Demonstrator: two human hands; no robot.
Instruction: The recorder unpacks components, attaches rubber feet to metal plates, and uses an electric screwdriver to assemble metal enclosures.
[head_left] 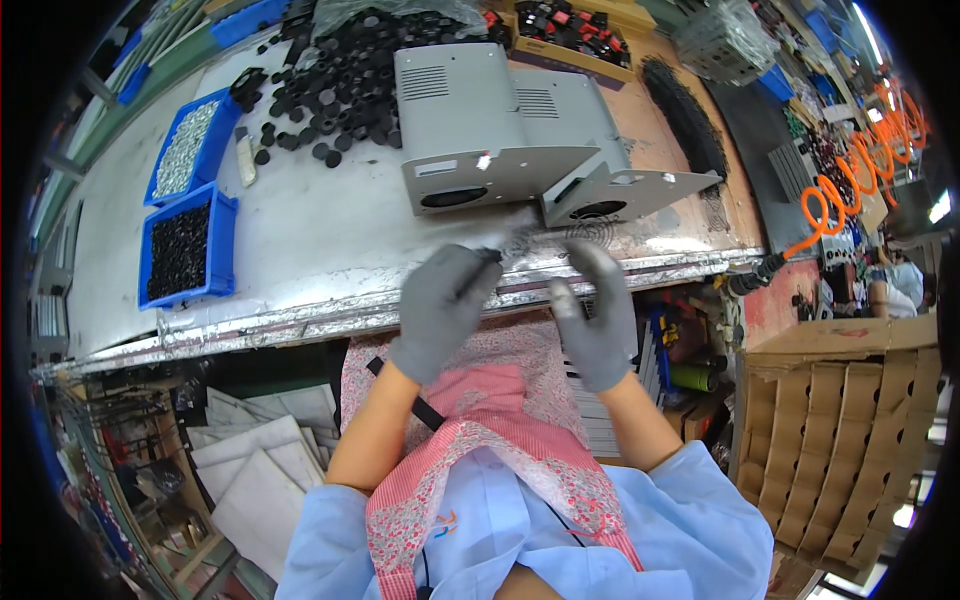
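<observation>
Both of my hands wear grey gloves and hover at the table's front edge. My left hand [440, 308] is closed, with a small black piece [489, 255] showing at its fingertips; its exact kind cannot be made out. My right hand [598, 322] has thumb and fingers apart, with nothing visible between them. Just beyond the hands, two grey sheet-metal housings [452, 105] with vent slots and oval openings stand side by side on the table. A round wire grille [592, 233] lies in front of the right one. A blurred pale patch sits between the hands and the housings.
To the left stand a blue bin of small silvery parts [184, 150] and a blue bin of small black parts [180, 250]. Loose black caps [340, 95] cover the table's back. Black wire ties [685, 130], a carton [570, 60] and an orange coiled hose [840, 190] are at right.
</observation>
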